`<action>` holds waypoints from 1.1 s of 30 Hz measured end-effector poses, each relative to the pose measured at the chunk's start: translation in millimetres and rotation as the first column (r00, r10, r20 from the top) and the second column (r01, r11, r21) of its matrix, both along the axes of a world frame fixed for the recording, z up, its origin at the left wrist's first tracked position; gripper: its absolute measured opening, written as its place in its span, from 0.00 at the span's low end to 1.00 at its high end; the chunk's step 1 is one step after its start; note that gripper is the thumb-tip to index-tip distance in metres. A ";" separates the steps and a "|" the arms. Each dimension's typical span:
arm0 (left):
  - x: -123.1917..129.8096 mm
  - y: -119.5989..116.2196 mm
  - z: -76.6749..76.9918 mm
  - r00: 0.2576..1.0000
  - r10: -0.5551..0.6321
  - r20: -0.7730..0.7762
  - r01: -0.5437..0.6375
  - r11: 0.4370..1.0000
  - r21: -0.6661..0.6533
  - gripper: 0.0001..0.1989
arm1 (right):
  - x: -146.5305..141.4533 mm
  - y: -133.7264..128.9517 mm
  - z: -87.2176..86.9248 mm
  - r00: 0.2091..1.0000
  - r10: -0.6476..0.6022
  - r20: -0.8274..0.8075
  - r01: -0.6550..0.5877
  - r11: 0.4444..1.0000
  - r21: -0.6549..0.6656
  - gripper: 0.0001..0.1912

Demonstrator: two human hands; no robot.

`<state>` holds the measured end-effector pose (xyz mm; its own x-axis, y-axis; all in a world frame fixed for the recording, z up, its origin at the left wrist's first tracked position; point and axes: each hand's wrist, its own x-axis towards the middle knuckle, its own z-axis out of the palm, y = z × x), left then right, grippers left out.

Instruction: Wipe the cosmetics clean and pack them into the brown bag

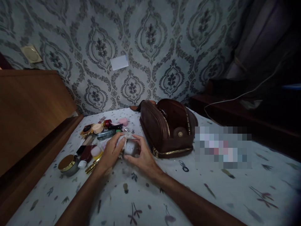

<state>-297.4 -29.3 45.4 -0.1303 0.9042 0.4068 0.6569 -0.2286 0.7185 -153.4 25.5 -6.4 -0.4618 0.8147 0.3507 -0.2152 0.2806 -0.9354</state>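
Note:
Both of my hands are together above the bed, in front of the cosmetics. My right hand point(144, 153) is closed around a small grey, rounded container point(130, 148); its exact kind is unclear. My left hand point(111, 151) presses a crumpled white wipe or cloth point(121, 142) against the container's left side. Just right of my hands stands a brown toiletry bag point(150, 131), its top unzipped and wide open. Close by on the left lie a green-tinted bottle point(105, 134), a gold tube point(92, 166) and a yellow-and-pink container point(96, 152).
A gold-lidded jar point(67, 164), a dark red bottle point(87, 153) and several other cosmetics crowd the left. A wooden headboard point(30, 119) borders the bed's left side. The patterned sheet point(150, 194) spreads in front. A pixelated patch covers something on the right.

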 end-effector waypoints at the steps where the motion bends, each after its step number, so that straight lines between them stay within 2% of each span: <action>1: -1.5 0.7 -0.3 0.999 0.008 0.043 -0.008 1.000 -0.013 0.14 | -0.5 -0.6 -0.3 1.000 -0.001 0.017 0.001 1.000 0.011 0.36; 6: -10.8 4.8 -6.8 0.946 0.003 0.325 0.005 1.000 -0.025 0.14 | -1.5 -3.7 0.1 0.998 0.061 0.004 -0.061 0.998 0.004 0.30; 10: -13.0 7.4 -12.6 0.798 0.030 0.602 0.006 0.998 -0.059 0.17 | -0.5 -5.8 5.3 0.978 0.167 -0.122 -0.181 0.977 -0.114 0.31; 13: -11.3 8.4 -14.1 0.724 0.045 0.688 -0.003 0.998 -0.062 0.18 | 1.4 -5.7 11.0 0.959 0.162 -0.231 -0.219 0.943 -0.249 0.30; 15: -10.1 8.2 -14.5 0.749 0.028 0.662 0.013 0.998 -0.057 0.17 | 2.7 -4.6 14.2 0.944 0.129 -0.305 -0.240 0.902 -0.360 0.29; 17: -9.9 7.4 -15.0 0.815 0.014 0.580 0.011 0.999 -0.039 0.17 | 3.7 -3.2 16.1 0.926 0.107 -0.362 -0.274 0.851 -0.448 0.29; 20: -10.7 5.9 -15.5 0.893 0.039 0.448 -0.048 0.999 0.007 0.17 | 3.8 -1.8 16.0 0.919 0.106 -0.380 -0.297 0.820 -0.489 0.29; 22: -11.1 4.9 -14.8 0.911 0.039 0.412 -0.057 0.998 0.034 0.19 | 3.2 -1.8 14.6 0.922 0.107 -0.373 -0.295 0.819 -0.492 0.28; 25: -10.4 2.8 -11.4 0.926 -0.019 0.378 -0.012 0.997 0.080 0.19 | 1.8 -2.2 13.1 0.912 0.115 -0.395 -0.323 0.795 -0.513 0.28; 29: -8.0 -1.0 -5.1 0.962 -0.099 0.255 0.058 0.985 0.162 0.17 | 0.9 -1.2 14.0 0.880 0.091 -0.466 -0.385 0.713 -0.587 0.26; 33: -4.9 -3.0 -1.8 0.979 -0.119 0.167 0.090 0.981 0.172 0.16 | 2.6 1.0 14.8 0.871 0.071 -0.486 -0.410 0.650 -0.640 0.21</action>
<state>-302.2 -32.3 43.6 -0.1214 0.8402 0.5285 0.4897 -0.4124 0.7682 -150.8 26.5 8.5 -0.6416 0.7620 -0.0878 -0.5556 -0.5406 -0.6316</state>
